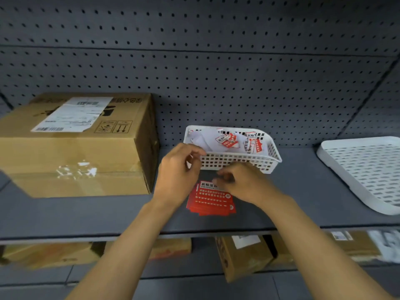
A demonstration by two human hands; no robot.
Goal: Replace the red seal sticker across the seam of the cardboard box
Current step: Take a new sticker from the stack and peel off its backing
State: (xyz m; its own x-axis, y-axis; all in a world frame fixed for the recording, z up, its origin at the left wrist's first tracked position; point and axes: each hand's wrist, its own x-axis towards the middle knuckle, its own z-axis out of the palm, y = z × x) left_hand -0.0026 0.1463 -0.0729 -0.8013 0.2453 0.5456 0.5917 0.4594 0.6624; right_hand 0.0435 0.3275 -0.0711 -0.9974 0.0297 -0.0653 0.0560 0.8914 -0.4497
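Note:
A large cardboard box (73, 146) lies on the grey shelf (86, 213) at the left, with a white shipping label on top and clear tape over its front seam. A stack of red seal stickers (211, 202) rests on the shelf in front of me. My left hand (177, 176) hovers just left of the stack, fingers curled around a small white scrap that I cannot identify. My right hand (244, 182) is over the stack's top right corner, fingertips pinched at its upper edge; motion blur hides whether it holds a sticker.
A small white perforated basket (236, 163) holding crumpled used stickers and backing paper stands behind my hands. A larger white perforated tray (337, 165) sits at the right. Pegboard forms the back wall. More cardboard boxes (240, 256) fill the shelf below.

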